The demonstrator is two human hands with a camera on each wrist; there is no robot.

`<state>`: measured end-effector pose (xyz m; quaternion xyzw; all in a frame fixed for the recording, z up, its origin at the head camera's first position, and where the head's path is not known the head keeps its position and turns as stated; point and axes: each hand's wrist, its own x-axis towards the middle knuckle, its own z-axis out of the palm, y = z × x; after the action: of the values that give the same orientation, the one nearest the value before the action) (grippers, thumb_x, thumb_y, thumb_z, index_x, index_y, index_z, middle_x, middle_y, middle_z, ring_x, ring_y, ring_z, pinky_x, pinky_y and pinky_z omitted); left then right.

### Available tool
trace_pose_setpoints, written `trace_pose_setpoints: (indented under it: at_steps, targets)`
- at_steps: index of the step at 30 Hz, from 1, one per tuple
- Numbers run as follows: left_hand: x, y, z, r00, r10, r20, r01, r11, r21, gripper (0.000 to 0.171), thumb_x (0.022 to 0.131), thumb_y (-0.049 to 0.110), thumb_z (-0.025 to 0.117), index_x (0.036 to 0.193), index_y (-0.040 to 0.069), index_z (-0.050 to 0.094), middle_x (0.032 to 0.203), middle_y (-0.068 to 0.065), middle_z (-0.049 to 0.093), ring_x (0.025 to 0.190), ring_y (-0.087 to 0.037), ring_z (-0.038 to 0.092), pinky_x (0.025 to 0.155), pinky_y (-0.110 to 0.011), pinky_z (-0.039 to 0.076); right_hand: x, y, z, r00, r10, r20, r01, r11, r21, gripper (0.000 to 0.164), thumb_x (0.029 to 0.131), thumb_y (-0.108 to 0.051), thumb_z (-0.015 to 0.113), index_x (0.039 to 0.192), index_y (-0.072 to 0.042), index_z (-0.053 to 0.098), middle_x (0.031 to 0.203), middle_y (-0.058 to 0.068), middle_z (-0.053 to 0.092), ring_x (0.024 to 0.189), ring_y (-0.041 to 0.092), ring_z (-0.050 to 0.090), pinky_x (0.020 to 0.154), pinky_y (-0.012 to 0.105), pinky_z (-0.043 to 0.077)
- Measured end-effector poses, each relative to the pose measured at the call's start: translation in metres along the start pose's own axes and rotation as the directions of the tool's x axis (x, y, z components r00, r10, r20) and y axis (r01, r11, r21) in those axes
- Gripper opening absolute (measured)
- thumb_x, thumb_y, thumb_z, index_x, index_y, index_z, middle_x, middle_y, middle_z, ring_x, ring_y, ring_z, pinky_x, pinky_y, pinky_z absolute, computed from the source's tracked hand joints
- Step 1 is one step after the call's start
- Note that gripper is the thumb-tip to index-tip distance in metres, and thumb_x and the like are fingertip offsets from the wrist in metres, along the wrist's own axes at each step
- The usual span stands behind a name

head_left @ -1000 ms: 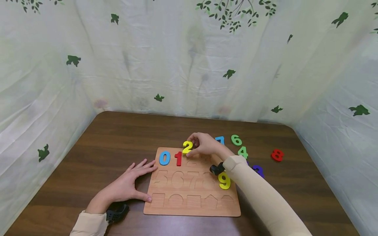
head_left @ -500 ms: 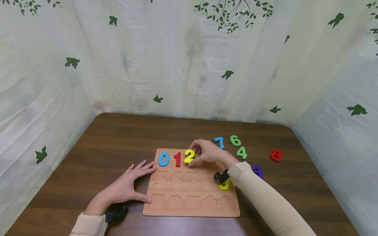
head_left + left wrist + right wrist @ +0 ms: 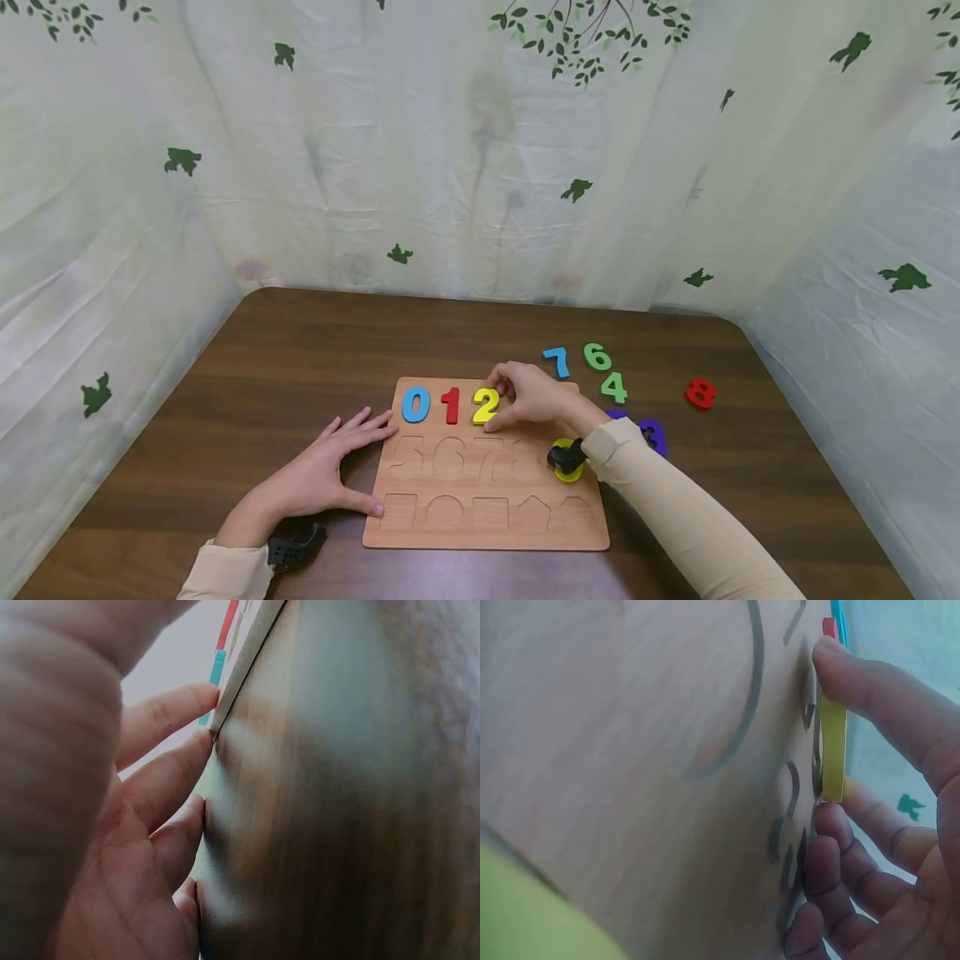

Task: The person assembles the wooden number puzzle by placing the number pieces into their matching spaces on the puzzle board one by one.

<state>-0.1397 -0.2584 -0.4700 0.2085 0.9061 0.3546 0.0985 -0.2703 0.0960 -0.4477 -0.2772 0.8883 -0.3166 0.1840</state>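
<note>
My right hand (image 3: 532,393) pinches a yellow number 2 (image 3: 486,412) by its edges, over the top row of a wooden number puzzle board (image 3: 442,538). In the right wrist view, thumb and fingers span the side of the yellow 2 (image 3: 832,750), which stands slightly proud of the board. A blue 0 (image 3: 406,405) and a red 1 (image 3: 452,406) sit to its left in the same row. My left hand (image 3: 326,471) lies spread at the board's left edge, with fingertips and thumb touching it. Left wrist view: fingertips (image 3: 202,694) meet the board's edge.
A yellow 9 (image 3: 568,477) lies on the board, partly hidden by the right wrist camera. Right of the board are a blue 7 (image 3: 559,360), green 6 (image 3: 587,358), green 4 (image 3: 617,389), red 8 (image 3: 701,394), purple 3 (image 3: 657,438) and a half-covered purple piece (image 3: 617,413).
My right hand has brought the yellow 2 from the board's upper edge down and slightly right into the top row, beside the red 1. The left hand stays put.
</note>
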Motion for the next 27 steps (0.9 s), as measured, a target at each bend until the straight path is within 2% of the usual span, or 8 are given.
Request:
trace_pose_setpoints:
  at_steps: [7, 16, 27]
  targets:
    - [0.0010, 0.0003, -0.0010, 1.000, 0.000, 0.000, 0.000, 1.000, 0.002, 0.103, 0.070, 0.058, 0.096, 0.159, 0.025, 0.055, 0.175, -0.006, 0.039, 0.165, -0.050, 0.018, 0.127, -0.079, 0.002, -0.0003, -0.0015, 0.0009, 1.000, -0.006, -0.020, 0.006, 0.999, -0.036, 0.053, 0.081, -0.031, 0.097, 0.122, -0.012, 0.068, 0.102, 0.002, 0.060, 0.095, 0.018, 0.054, 0.081, 0.027, 0.049]
    - [-0.0018, -0.0001, 0.0018, 1.000, 0.021, -0.009, -0.021, 1.000, -0.001, 0.103, 0.070, 0.059, 0.096, 0.158, 0.024, 0.056, 0.174, -0.006, 0.040, 0.164, -0.051, 0.020, 0.126, -0.080, 0.004, 0.0000, -0.0021, 0.0067, 0.999, 0.017, -0.032, -0.018, 0.999, -0.039, 0.056, 0.079, -0.034, 0.098, 0.121, -0.013, 0.068, 0.102, 0.001, 0.059, 0.095, 0.018, 0.053, 0.081, 0.027, 0.049]
    - [-0.0026, 0.0021, 0.0055, 0.999, 0.025, -0.022, -0.025, 1.000, 0.011, 0.103, 0.069, 0.059, 0.096, 0.158, 0.024, 0.056, 0.173, -0.007, 0.041, 0.163, -0.051, 0.021, 0.126, -0.080, 0.005, -0.0020, -0.0023, 0.0078, 0.999, 0.002, -0.046, -0.004, 0.999, -0.053, 0.058, 0.078, -0.036, 0.099, 0.121, -0.015, 0.067, 0.101, 0.001, 0.059, 0.093, 0.017, 0.053, 0.080, 0.028, 0.048]
